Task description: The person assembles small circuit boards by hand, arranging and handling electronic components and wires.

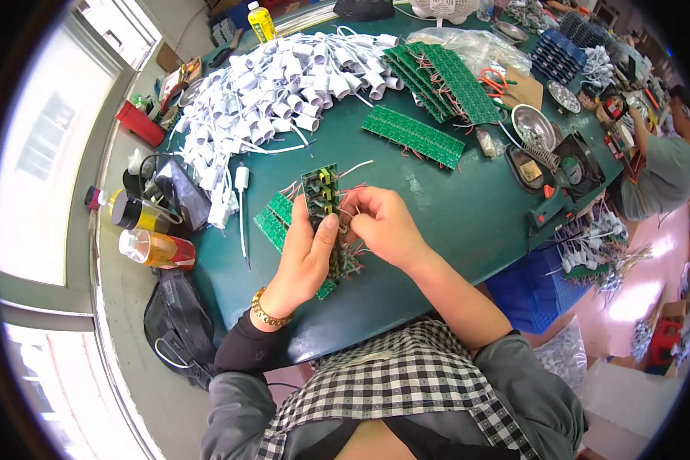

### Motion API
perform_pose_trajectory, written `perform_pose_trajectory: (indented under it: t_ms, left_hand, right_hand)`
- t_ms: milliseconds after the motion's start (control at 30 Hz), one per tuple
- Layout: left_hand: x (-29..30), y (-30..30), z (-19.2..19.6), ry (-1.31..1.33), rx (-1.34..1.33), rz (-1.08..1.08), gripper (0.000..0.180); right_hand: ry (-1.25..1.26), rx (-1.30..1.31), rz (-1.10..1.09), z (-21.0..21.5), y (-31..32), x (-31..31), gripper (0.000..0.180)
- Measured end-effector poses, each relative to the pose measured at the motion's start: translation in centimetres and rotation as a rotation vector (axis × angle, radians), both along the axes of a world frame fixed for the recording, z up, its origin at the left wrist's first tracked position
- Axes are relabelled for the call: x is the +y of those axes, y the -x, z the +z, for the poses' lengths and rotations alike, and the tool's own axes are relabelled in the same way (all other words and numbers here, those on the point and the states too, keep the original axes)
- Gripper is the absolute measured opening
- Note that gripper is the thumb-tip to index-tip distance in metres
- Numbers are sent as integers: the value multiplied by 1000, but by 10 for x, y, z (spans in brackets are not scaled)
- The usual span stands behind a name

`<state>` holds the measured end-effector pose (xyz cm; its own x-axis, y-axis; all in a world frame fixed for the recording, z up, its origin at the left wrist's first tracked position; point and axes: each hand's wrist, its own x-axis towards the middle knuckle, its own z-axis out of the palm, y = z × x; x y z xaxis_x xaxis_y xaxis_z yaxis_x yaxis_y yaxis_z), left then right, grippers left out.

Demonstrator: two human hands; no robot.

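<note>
Here, one green circuit board (321, 201) in left hand (305, 257) fingers, right hand (383, 224) fingers pinched on its wires (350, 201).

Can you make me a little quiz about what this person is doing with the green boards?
1. True or false: the left hand holds a stack of green circuit boards upright above the green table.
2. What does the right hand pinch? A) a bottle B) thin wires beside the held boards C) scissors
3. Fill in: the big heap at the far side of the table is made of white ____ with cords.

Key: 1 true. 2 B. 3 sockets.
</note>
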<state>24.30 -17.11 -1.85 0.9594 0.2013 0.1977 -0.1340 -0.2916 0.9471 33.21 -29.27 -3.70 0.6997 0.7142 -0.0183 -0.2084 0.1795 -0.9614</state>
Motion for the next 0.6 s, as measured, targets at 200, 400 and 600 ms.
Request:
perform_pose_trajectory:
  t_ms: [200,400,600]
  left_hand:
    - [-2,1,-7,138,-11,-48,31]
    - [-7,-1,5,146,-19,-52,27]
    - [-10,1,2,233,25,-55,28]
  right_hand:
    - [-47,20,-54,4,3,-7,14]
    - [-83,5,-17,-3,4,-10,19]
    - [46,2,94,0,0,-19,27]
